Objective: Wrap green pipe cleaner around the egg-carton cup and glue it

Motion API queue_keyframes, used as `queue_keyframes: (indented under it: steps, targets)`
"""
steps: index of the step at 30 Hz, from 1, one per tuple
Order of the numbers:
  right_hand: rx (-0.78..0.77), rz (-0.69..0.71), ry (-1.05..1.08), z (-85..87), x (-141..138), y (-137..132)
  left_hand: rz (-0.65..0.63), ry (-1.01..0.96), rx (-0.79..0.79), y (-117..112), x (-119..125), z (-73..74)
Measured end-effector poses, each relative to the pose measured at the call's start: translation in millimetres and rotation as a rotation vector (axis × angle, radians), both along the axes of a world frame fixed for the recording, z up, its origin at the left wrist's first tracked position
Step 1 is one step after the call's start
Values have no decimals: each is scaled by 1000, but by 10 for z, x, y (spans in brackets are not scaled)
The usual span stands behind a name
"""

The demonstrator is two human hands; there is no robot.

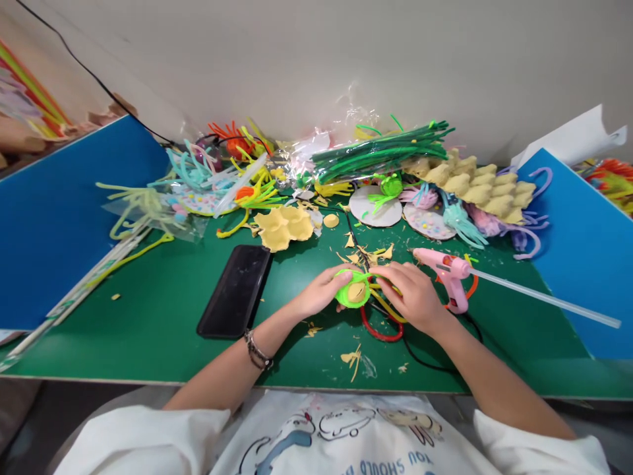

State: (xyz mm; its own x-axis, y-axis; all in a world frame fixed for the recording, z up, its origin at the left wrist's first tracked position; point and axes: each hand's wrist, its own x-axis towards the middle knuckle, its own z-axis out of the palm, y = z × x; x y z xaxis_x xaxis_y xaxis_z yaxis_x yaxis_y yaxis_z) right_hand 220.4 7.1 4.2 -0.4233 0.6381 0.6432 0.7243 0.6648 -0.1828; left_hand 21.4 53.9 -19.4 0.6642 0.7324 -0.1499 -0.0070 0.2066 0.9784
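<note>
You are holding a green ring (352,290) at frame centre, just above the table (148,316). Your left hand (321,290) is half closed, its fingers pinching the ring's left edge. Your right hand (414,295) is curling over the ring's right side, covering its own fingertips and some yellow strands (390,310), so whether it is gripping cannot be told. A glue gun (448,269) is lying just right of it, and a phone (236,290) at left.
</note>
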Motion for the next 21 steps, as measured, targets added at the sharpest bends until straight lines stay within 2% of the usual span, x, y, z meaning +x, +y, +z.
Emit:
queue_keyframes:
  steps: [7, 11, 16, 21]
  targets:
    - [-93, -61, 130, -19, -28, -34, -121, -32, -76, -11, -38, 16]
    - [-53, -92, 125, 4, -56, -47, -114, -37, -76, -14, -37, 22]
    - [-29, -114, 173, 60, -78, -76, -127, -78, -74, -11, -39, -46]
    - [-69, -84, 188, 79, -77, -98, -102, -69, 11, -12, -40, -18]
